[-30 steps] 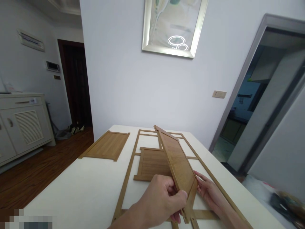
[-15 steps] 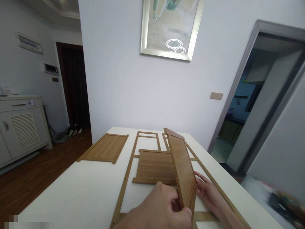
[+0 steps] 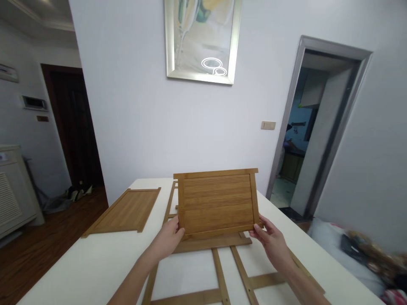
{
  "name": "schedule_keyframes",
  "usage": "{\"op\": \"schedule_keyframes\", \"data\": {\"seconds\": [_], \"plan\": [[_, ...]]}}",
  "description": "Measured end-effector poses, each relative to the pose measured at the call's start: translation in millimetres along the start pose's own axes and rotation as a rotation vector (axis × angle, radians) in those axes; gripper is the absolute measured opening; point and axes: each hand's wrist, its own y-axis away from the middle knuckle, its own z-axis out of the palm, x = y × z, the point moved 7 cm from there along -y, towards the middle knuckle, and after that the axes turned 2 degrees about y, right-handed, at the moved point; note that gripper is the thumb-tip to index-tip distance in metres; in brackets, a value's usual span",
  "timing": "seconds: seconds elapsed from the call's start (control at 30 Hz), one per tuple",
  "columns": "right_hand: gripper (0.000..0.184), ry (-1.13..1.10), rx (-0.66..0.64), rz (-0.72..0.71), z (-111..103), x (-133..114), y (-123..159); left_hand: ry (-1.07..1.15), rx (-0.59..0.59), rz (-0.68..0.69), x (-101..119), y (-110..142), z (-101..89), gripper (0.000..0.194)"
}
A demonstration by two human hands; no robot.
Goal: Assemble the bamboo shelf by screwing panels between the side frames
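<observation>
A rectangular wooden panel with a raised border is held up above the table, its broad face toward me. My left hand grips its lower left corner, thumb in front and fingers behind. At the lower right corner my right hand pinches the panel the same way. Underneath, partly hidden, lies another wooden panel on top of wooden frames. Two slim wooden frames rest side by side on the table. A third panel lies flat to the left.
The white table reaches to the wall. A framed picture hangs above it. Right of the table are a doorway and a pile of bags and cloth. A cabinet stands at far left.
The panel in my hands has turned from steeply edge-on to facing me. My left hand has moved left to its corner, my right hand stays on the right side. The view has shifted rightward.
</observation>
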Motion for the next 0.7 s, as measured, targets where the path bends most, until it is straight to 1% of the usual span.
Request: {"op": "schedule_keyframes", "data": {"seconds": [0.07,0.13,0.23,0.3,0.37,0.43,0.5,0.57,0.6,0.67,0.7], "plan": [[0.067,0.06,0.018,-0.033,5.6,-5.5,5.7,0.026,0.016,0.004,-18.1,-6.0,-4.0,0.037],[0.07,0.105,0.037,-0.064,9.1,-10.7,10.2,0.051,0.018,0.012,-30.5,-9.7,-5.3,0.041],[0.071,0.156,0.045,-0.099,12.2,-17.0,14.4,0.12,0.055,0.011,-39.2,-13.0,-6.5,0.051],[0.069,0.187,0.034,-0.126,15.5,-21.1,17.0,0.197,0.134,-0.005,-42.0,-13.8,-9.9,0.056],[0.066,0.218,0.004,-0.159,22.8,-26.4,22.0,0.28,0.253,-0.044,-47.2,-13.1,-16.4,0.058],[0.06,0.26,-0.054,-0.196,35.8,-33.9,32.0,0.358,0.367,-0.088,-55.4,-11.3,-23.9,0.056],[0.055,0.327,-0.135,-0.247,53.6,-45.3,48.8,0.426,0.425,-0.124,-64.1,-10.2,-29.6,0.054],[0.05,0.38,-0.217,-0.354,72.4,-63.2,72.8,0.46,0.443,-0.174,-72.1,-9.8,-32.2,0.05],[0.05,0.422,-0.249,-0.45,81.0,-75.2,87.2,0.46,0.442,-0.198,-74.7,-9.7,-32.0,0.048],[0.057,0.511,-0.334,-0.65,97.1,-96.8,118.1,0.45,0.422,-0.243,-76.9,-10.0,-27.2,0.044],[0.063,0.566,-0.411,-0.722,105.5,-102.9,132.6,0.452,0.395,-0.265,-76.8,-10.3,-22.0,0.042]]}}
